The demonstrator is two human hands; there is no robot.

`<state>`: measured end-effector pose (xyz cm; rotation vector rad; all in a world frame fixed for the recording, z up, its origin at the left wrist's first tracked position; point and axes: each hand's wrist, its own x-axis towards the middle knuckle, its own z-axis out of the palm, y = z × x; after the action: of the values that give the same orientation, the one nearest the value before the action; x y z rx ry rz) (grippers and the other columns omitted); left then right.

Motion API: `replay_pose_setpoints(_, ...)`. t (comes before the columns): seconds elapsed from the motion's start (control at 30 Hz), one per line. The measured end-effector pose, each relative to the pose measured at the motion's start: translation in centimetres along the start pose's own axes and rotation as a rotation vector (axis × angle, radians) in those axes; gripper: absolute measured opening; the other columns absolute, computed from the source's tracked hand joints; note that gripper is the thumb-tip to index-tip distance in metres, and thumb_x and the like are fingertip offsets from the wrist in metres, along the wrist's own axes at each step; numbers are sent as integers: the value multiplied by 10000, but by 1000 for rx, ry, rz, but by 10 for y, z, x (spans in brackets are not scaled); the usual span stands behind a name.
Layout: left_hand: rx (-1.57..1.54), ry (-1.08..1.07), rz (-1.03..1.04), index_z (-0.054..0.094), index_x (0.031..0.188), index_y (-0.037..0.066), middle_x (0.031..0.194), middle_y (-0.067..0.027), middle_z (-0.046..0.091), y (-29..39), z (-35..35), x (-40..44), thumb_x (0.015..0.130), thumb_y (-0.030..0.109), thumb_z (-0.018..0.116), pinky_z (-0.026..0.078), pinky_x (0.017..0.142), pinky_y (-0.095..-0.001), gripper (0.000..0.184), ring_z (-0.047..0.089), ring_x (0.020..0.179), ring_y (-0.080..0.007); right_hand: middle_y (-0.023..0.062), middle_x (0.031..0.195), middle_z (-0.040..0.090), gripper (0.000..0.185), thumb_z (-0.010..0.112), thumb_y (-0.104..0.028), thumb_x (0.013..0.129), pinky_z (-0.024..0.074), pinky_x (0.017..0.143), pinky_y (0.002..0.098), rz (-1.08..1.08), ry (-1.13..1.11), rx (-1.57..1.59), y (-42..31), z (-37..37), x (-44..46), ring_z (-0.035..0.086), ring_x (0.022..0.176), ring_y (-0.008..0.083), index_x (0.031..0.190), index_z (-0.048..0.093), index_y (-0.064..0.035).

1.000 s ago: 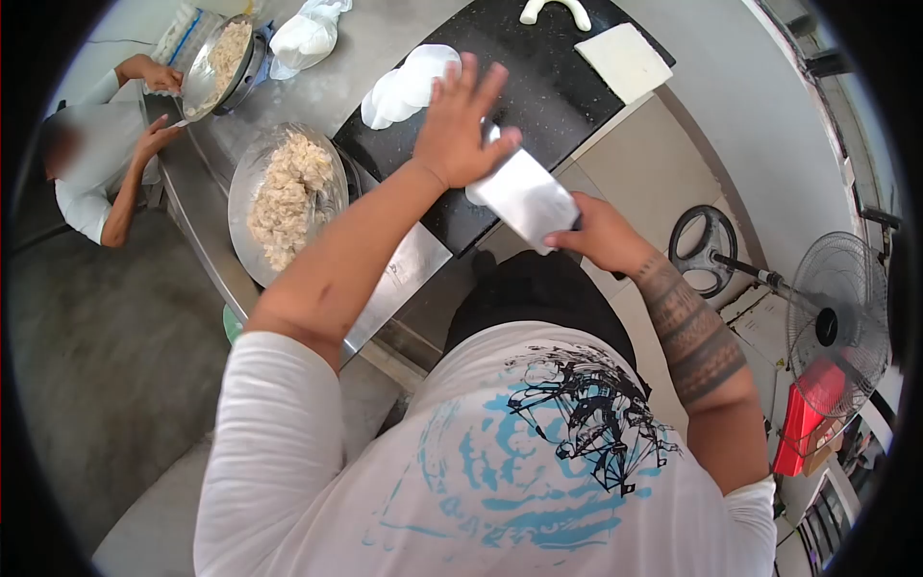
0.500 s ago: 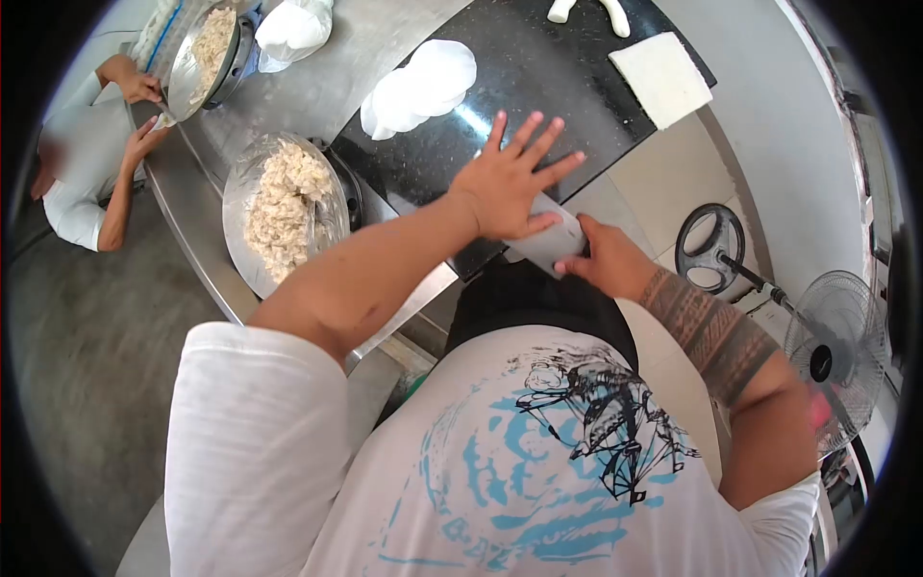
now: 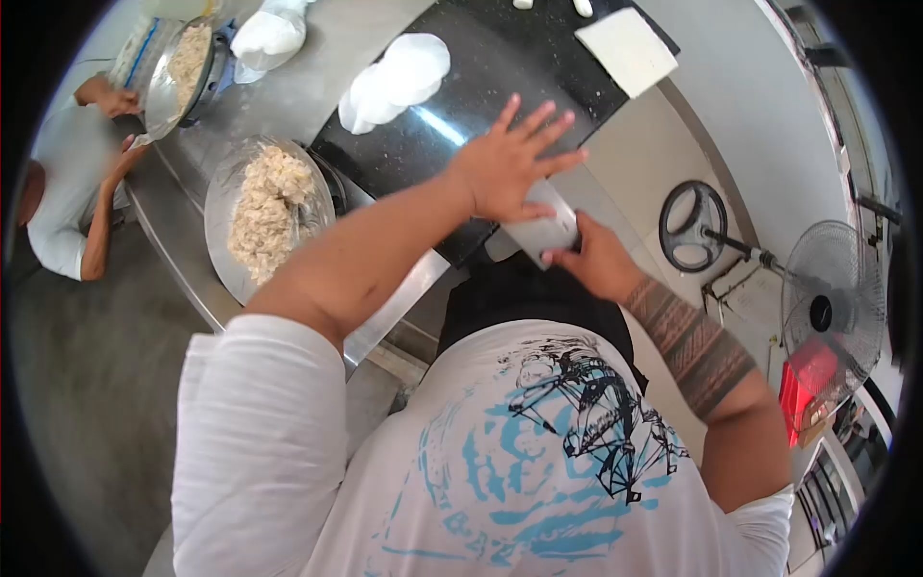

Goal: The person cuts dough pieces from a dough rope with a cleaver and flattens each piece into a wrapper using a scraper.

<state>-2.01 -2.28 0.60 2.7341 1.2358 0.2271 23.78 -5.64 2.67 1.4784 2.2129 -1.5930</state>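
A broad, flat metal blade (image 3: 544, 227), like a cleaver, lies at the near edge of the black stone board (image 3: 510, 48). My right hand (image 3: 596, 260) is closed round its right end, thumb on the near side. Over the board, my left hand (image 3: 510, 168) is stretched out palm down with fingers spread, its thumb and heel at the blade. Whatever is under that palm is hidden. Further left on the board lie several thin white dough rounds (image 3: 396, 82), overlapping. A square white cloth or pad (image 3: 628, 53) rests at the board's right edge.
Left of the board stands a metal bowl (image 3: 216, 226) of pale chopped filling. A co-worker (image 3: 72, 178) handles a second bowl (image 3: 168, 96) at far left, near a white plastic bag (image 3: 271, 37). White dough pieces (image 3: 583, 8) show at top. A fan (image 3: 822, 313) stands right.
The view has shifted, so board, bowls and fan appear moved left and up. My hands keep nearly the same pose on the blade.
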Motion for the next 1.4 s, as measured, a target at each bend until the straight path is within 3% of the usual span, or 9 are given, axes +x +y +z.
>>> replay_pose_setpoints(0.27,124,200,14,317,1701,360,1784,-165,222,-73,-1,24,918,778,567,163,1269,-702,921,210,1628,-451,254,1036,732,540,864,-345,883,553,876,495,-83,62,-113,-28,-39,53,736,1000,407,1191,630,31)
replay_pose_setpoints(0.37,-23,124,105,316,1703,348,1784,-165,222,-41,-2,3,912,790,567,167,1269,-708,940,218,1627,-446,254,1063,739,568,871,-331,875,561,890,463,-149,43,166,-19,1,8,740,998,387,1235,632,37)
replay_pose_setpoints(0.43,-27,2,86,313,1706,332,1784,-167,223,-11,8,-3,908,791,565,169,1264,-720,954,227,1623,-450,253,1094,745,609,879,-326,871,567,911,433,5,83,129,3,34,-22,743,1009,373,1287,627,39)
replay_pose_setpoints(0.67,158,67,-3,328,1696,330,1779,-135,254,-23,1,57,916,765,602,148,1287,-683,935,235,1632,-389,220,1028,747,553,876,-314,875,568,864,441,-115,131,65,30,-36,23,741,937,356,1245,651,29)
replay_pose_setpoints(0.77,160,181,-38,335,1694,319,1777,-140,257,-53,-9,49,916,734,633,142,1288,-682,930,229,1634,-393,153,1036,771,551,887,-261,883,563,884,381,-59,99,-167,-27,-65,34,727,939,239,1280,653,40)
replay_pose_setpoints(0.9,-2,136,14,352,1688,324,1770,-163,264,-42,-17,3,862,723,693,145,1280,-700,979,221,1635,-408,180,1079,775,548,883,-267,883,567,904,404,-110,-3,132,-11,-7,22,742,966,269,1281,658,35)
replay_pose_setpoints(0.97,-80,80,6,352,1689,329,1769,-169,265,-28,6,-6,848,725,693,155,1263,-727,990,237,1627,-427,225,1114,761,519,876,-262,882,569,926,446,-139,45,210,8,22,6,748,1033,373,1260,657,18)
replay_pose_setpoints(1.23,137,209,-112,367,1678,349,1765,-133,291,-62,1,50,873,737,673,187,1248,-733,945,260,1614,-428,257,1027,737,537,868,-339,889,564,855,473,-142,-3,-154,-17,-88,69,739,976,415,1174,615,40)
replay_pose_setpoints(1.4,31,213,-36,380,1674,335,1769,-140,280,-52,-1,21,899,732,640,185,1260,-713,908,266,1618,-413,255,1061,746,562,879,-315,875,568,885,458,-204,55,-38,-4,-35,38,743,1003,406,1227,630,44)
